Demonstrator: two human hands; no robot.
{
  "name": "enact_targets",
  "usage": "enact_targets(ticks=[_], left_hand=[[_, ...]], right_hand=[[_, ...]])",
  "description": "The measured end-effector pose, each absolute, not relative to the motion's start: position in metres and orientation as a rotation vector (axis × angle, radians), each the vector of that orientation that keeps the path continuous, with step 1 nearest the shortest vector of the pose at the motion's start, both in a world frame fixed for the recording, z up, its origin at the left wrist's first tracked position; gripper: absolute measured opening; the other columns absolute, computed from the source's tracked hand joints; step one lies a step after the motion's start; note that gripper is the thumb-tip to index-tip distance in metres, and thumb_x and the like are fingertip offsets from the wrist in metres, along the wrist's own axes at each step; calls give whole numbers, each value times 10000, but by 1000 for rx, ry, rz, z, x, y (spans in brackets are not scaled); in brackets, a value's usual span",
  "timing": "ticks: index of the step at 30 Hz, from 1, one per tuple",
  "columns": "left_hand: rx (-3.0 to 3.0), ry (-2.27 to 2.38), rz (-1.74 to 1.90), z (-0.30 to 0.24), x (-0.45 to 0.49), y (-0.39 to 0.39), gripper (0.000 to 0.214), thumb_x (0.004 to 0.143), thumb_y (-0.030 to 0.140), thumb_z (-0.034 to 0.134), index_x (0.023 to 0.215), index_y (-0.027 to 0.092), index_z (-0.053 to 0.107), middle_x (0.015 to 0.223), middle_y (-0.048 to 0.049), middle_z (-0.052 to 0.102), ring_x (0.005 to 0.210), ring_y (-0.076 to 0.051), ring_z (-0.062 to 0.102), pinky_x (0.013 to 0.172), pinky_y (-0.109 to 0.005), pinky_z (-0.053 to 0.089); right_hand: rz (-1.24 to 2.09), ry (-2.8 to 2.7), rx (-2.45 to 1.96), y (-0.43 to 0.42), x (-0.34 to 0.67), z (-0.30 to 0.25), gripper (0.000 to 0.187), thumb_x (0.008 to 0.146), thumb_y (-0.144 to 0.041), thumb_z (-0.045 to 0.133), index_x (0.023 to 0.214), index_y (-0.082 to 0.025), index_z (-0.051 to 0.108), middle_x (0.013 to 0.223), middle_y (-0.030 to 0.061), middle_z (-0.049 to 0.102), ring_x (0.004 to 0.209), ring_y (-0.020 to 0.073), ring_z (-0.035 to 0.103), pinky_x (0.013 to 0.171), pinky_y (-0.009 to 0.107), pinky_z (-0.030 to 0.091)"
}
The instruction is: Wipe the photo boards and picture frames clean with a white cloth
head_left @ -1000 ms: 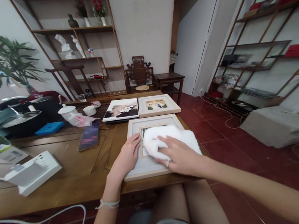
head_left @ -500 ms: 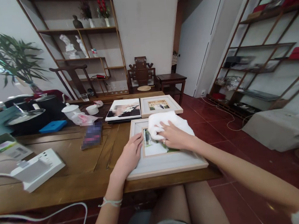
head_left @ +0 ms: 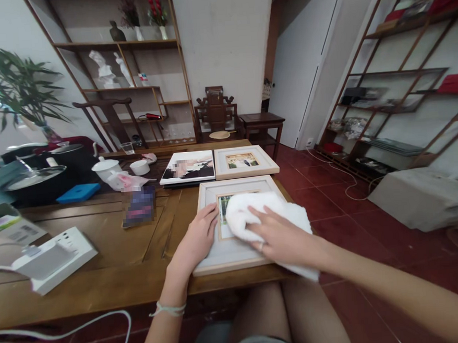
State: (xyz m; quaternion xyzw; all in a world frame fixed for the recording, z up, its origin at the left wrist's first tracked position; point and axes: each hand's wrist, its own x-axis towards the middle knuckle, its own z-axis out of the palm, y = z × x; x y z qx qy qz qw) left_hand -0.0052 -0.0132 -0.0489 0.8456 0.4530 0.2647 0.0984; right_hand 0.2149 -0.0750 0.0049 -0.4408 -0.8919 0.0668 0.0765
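Observation:
A pale wooden picture frame point(head_left: 219, 256) lies flat at the near right edge of the wooden table point(head_left: 103, 274). My left hand point(head_left: 196, 239) rests on its left border with fingers spread flat, holding it down. My right hand point(head_left: 282, 235) presses a white cloth point(head_left: 255, 211) onto the glass, fingers spread over the cloth. The cloth covers most of the photo and hangs over the frame's right side.
Two more pictures lie behind: a frameless print point(head_left: 188, 166) and a smaller framed photo point(head_left: 245, 161). A white power strip point(head_left: 54, 257), a dark booklet point(head_left: 138, 206), a blue box point(head_left: 77, 193), pots and a teapot point(head_left: 104, 168) sit to the left. Shelves line both walls.
My right hand slid the cloth up to the frame's far side, then back down toward me over the glass. My left hand stayed on the frame's left border.

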Motion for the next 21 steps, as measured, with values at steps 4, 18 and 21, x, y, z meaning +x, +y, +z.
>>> enact_targets(ticks=[4,18,21], left_hand=[[2502,1333,777,-44,-5,-15,387,918,239,328,1214,149,560,1329,-102,518,1228,-215,476,1052,-407,375],[2494,1303,792,-44,-6,-16,376,912,211,328,1182,155,584,1319,-112,519,1242,-227,459,1058,-420,364],[2487,1316,785,-47,-6,-15,395,911,212,322,1214,119,559,1339,-131,499,1247,-231,454,1069,-417,352]], right_hand=[[-106,-2589,-1456,-15,226,-5,364,880,-260,446,1213,-164,558,1443,138,383,1366,343,228,1072,592,156],[42,-2789,-1304,-8,179,5,425,797,-109,407,1190,-100,567,1449,181,355,1340,399,250,979,670,253],[195,-2877,-1224,-42,199,19,391,798,-109,409,1139,-101,599,1362,191,472,1319,360,320,986,607,311]])
